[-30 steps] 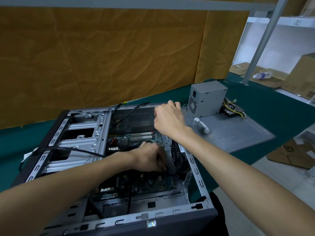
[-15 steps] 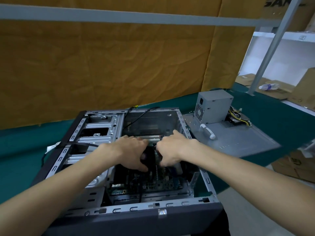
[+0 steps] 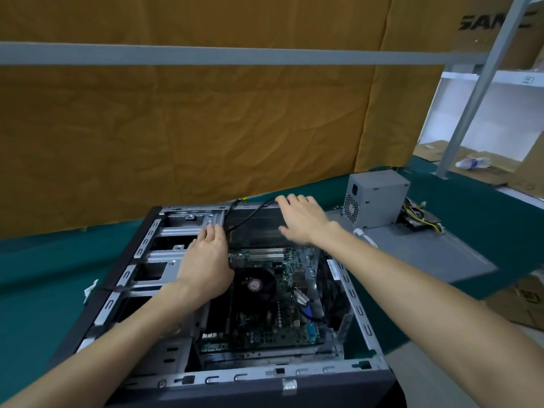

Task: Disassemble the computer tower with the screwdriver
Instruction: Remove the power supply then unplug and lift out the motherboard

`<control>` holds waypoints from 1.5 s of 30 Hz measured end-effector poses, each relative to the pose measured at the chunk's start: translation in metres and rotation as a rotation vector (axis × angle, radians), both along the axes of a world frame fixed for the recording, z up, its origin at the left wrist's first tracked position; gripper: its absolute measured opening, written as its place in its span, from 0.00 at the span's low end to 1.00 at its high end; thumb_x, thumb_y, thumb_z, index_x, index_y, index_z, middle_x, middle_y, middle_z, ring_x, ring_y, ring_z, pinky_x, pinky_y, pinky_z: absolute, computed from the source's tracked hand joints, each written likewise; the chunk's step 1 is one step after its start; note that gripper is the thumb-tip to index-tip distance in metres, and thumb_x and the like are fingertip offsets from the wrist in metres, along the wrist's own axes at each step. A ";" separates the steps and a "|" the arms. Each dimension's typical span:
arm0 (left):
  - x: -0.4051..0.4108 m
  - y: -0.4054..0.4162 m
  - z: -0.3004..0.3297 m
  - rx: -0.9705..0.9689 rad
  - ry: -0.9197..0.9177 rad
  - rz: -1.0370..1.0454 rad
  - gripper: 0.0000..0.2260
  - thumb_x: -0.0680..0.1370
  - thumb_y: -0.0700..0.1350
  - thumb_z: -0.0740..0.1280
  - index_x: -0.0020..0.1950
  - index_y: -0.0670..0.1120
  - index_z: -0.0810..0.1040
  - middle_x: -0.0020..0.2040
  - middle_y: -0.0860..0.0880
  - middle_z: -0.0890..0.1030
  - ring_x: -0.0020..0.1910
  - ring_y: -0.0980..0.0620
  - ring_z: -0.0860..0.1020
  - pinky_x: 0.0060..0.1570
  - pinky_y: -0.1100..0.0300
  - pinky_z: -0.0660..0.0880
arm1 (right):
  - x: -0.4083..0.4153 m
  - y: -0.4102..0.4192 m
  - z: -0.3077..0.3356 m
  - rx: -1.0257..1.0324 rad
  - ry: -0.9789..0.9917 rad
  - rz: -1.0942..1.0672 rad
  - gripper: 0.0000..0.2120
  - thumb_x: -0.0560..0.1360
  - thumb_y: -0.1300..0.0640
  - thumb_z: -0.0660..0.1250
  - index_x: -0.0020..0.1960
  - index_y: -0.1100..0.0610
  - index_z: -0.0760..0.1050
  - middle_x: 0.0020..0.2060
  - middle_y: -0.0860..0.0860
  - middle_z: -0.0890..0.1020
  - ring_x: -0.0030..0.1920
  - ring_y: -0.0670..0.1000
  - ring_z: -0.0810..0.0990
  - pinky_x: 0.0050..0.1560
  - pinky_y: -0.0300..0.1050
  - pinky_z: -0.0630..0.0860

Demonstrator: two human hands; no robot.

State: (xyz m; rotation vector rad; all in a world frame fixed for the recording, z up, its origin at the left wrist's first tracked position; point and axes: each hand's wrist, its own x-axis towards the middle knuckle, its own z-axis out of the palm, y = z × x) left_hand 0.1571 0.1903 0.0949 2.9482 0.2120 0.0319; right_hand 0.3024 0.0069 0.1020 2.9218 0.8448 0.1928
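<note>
Centrally, both hands hover flat over the open computer tower (image 3: pixel 357 312): left hand (image 3: pixel 206 266) and right hand (image 3: pixel 303 219), fingers spread, holding nothing.

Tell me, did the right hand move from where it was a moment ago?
Yes. The right hand went from the middle of the computer tower, over the motherboard, to its far edge.

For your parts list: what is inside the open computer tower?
Inside the computer tower: motherboard, round fan, black cable. The left hand covers part of the interior.
</note>
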 end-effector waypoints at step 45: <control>0.037 0.062 0.001 -0.091 -0.067 -0.468 0.21 0.86 0.55 0.55 0.79 0.59 0.63 0.81 0.57 0.59 0.80 0.56 0.55 0.76 0.50 0.62 | -0.079 -0.017 -0.001 -0.167 -0.055 -0.455 0.43 0.77 0.64 0.67 0.80 0.66 0.42 0.59 0.66 0.77 0.47 0.58 0.81 0.38 0.46 0.71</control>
